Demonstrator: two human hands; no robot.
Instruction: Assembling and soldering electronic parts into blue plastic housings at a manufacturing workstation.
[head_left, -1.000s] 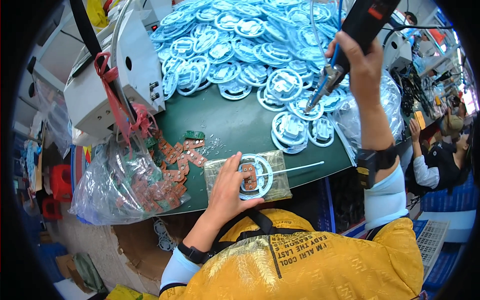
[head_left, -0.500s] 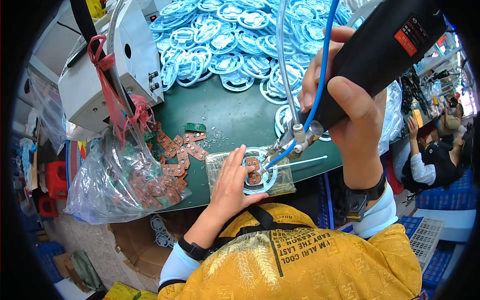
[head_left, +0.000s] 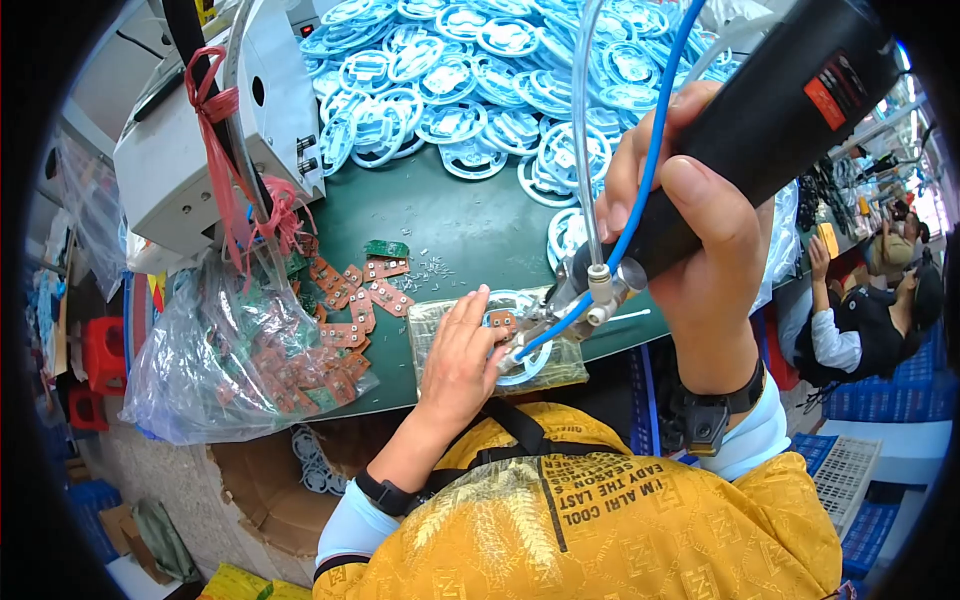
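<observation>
The left hand (head_left: pixel 458 350) lies outstretched over the left side of a light-blue ring part (head_left: pixel 520 378), fingers straight and close together, apparently to keep it from shifting; whether the thumb pinches the rim cannot be told, as the tool end obscures that spot. The ring part lies on a tape-wrapped pad (head_left: pixel 565 370) at the near edge of the green table (head_left: pixel 480 245), directly before the wearer, a position that presumably suits both hands. A brown circuit board (head_left: pixel 499 319) sits inside the ring, partly covered. The right hand (head_left: pixel 715 265) is wrapped around a black cylindrical tool (head_left: pixel 770 115), thumb on the near side, fingers on the far side; the tool slants down to the left, likely so that its tip meets the work while the body stays off it. Contact at the tip cannot be confirmed. A blue hose (head_left: pixel 655 150) and a clear tube (head_left: pixel 583 130) run up from the metal fittings (head_left: pixel 600 290), clear of the left hand. Loose circuit boards (head_left: pixel 345 335) spill from a plastic bag (head_left: pixel 190 370) left of the pad, seemingly within left-hand reach, with small metal pieces (head_left: pixel 432 268) scattered just beside them. Similar ring parts (head_left: pixel 480 90) are heaped at the far side, beside a white box (head_left: pixel 220 150).
</observation>
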